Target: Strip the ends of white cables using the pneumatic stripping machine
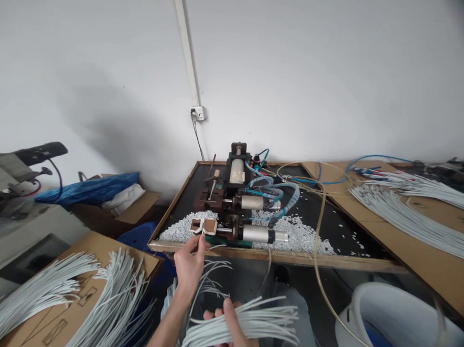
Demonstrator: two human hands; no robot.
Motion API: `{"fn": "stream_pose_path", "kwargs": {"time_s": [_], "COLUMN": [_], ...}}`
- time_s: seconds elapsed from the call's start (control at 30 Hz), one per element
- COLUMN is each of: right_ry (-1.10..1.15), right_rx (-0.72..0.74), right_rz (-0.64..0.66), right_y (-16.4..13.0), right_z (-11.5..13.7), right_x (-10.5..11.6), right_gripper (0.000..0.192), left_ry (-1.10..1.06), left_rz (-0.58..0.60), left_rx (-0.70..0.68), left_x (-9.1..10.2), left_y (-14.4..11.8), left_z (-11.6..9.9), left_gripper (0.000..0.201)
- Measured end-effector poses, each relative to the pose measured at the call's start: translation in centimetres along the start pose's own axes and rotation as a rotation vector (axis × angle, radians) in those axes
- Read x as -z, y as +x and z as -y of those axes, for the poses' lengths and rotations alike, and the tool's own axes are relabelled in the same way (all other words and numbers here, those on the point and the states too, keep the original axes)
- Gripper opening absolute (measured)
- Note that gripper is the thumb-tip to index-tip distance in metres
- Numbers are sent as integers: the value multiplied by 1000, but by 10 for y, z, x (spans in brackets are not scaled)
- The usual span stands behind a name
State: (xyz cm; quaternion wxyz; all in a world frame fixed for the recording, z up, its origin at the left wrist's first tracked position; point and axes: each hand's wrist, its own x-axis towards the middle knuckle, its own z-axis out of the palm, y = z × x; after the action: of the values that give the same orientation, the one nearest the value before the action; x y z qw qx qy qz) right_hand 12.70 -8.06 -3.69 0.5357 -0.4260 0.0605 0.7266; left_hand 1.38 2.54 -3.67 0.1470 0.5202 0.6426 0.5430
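The clamp pad (210,226) is set just beyond the left hand (190,257), whose fingertips are pressed together at its front; whether a wire is pinched there cannot be told. The wire bundle (266,320) is gripped under the thumb of the right hand (239,344), its long axis laid crosswise, its ends pointed rightward from that grip. From there, the clamp pad is found farther off and leftward. Three cylinders (256,233) and one held bundle are counted; single wires cannot be.
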Motion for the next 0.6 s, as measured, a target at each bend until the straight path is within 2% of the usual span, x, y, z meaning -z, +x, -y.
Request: {"fn": "stream_pose_path", "kwargs": {"time_s": [0.37, 0.47, 0.6], "right_ry": [10, 3, 16], "right_rx": [6, 15, 57], "right_rz": [-37, -24, 33], "right_y": [5, 8, 7], "right_z": [-3, -4, -4], "right_x": [3, 6, 7], "right_gripper": [63, 58, 51], "left_ry": [-100, -149, -161], "left_rz": [42, 64, 39], "left_rx": [-6, 19, 46], "left_x": [3, 5, 5], "left_y": [3, 3, 2], "left_z": [5, 3, 1], "left_gripper": [34, 35, 32]}}
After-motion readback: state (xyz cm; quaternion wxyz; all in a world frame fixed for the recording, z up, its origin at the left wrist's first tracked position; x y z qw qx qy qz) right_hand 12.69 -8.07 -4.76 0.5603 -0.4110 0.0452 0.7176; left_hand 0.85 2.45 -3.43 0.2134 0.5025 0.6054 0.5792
